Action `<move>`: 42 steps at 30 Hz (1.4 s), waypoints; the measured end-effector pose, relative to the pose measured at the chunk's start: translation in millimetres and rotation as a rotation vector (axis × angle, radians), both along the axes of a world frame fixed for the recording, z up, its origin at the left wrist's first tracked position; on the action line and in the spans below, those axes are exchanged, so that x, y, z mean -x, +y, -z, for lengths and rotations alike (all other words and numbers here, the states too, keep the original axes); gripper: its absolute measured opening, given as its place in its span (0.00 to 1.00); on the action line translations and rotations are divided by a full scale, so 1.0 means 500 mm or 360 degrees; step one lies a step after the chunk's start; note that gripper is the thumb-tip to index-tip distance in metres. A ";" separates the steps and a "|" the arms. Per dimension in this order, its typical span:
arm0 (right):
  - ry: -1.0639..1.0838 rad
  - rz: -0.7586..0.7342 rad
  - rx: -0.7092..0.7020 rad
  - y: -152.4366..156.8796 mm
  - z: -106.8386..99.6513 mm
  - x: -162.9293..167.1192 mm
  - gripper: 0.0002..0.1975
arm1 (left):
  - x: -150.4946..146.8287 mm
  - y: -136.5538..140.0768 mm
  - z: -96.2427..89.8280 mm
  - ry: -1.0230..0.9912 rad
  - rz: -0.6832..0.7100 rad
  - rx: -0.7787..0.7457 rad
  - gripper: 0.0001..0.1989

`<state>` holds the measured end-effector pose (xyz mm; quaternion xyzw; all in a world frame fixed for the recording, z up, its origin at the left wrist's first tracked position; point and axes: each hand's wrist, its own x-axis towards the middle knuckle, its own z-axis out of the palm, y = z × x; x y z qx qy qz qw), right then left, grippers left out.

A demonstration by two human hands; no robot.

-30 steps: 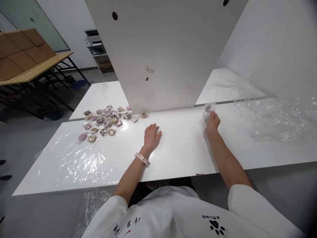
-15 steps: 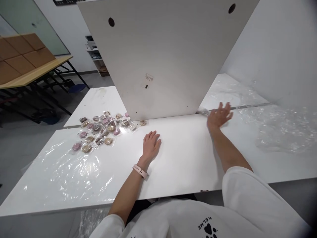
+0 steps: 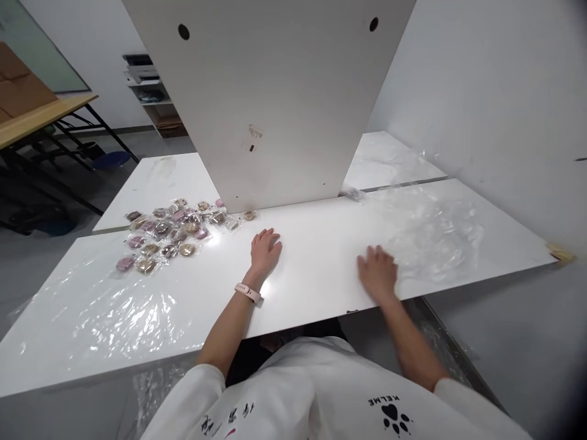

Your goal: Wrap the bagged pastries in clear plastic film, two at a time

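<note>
from the head camera we are looking down on a white bench (image 3: 316,244), with the left hand (image 3: 265,252) palm down, its fingers extended and lying close together, thumb apart, pinching nothing. over on our right, the right hand (image 3: 378,275) is blurred, fingers loosely spread and a little curled, no object visible between them; whether it touches the surface we cannot tell. just beside it sits the crumpled clear plastic (image 3: 431,235), and farther back a small clear wrapper (image 3: 352,194) lies by the foot of the upright panel (image 3: 284,104). on the left we have the wrapped pieces (image 3: 187,226), pink, brown and tan, clustered beyond the left hand and apart from it, one tan piece (image 3: 250,215) straying toward the panel. for clean handling here, we would judge, a flat left hand makes a good anchor, the loose plastic wants a full, gentle gather rather than a fingertip snatch, since it looks light and likely to slide, and the wrapped pieces are best lifted by their wrapper edges, sparing whatever is inside from a squeeze.
</note>
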<state>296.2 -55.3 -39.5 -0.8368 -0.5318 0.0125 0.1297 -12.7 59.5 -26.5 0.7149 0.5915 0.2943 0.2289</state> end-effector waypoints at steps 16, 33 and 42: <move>0.0823 -0.0702 0.0190 0.003 -0.188 -0.073 0.25 | -0.053 -0.171 -0.014 0.0497 0.1220 -0.0019 0.34; 0.0120 -0.0102 0.0074 0.202 0.056 -0.234 0.31 | -0.018 -0.211 -0.131 0.0055 0.0980 0.0365 0.24; 0.0197 0.0294 0.0000 0.184 0.026 -0.328 0.27 | 0.315 -0.245 -0.209 0.0522 0.0530 -0.0008 0.11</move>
